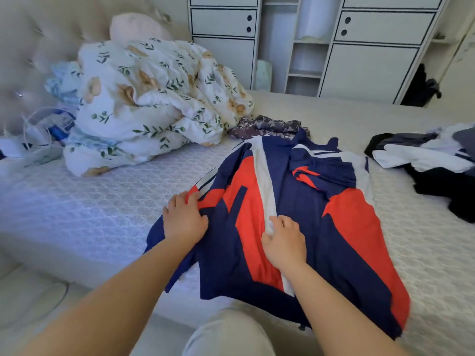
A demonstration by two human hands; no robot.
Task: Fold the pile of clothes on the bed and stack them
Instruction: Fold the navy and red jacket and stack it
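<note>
The bed carries a bunched leaf-print quilt near the headboard. My navy, red and white jacket lies spread before me, unfolded clothes heaped right. My left hand pinches its sleeve edge; my right hand curls, gripping the white stripe.

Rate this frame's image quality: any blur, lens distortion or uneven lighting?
Head view: wide-angle bending curves the white wardrobe lines; the tufted beige headboard at the left edge is smeared; a bluish cast covers the quilted white mattress at left; the navy, red and white jacket is sharp.
</note>
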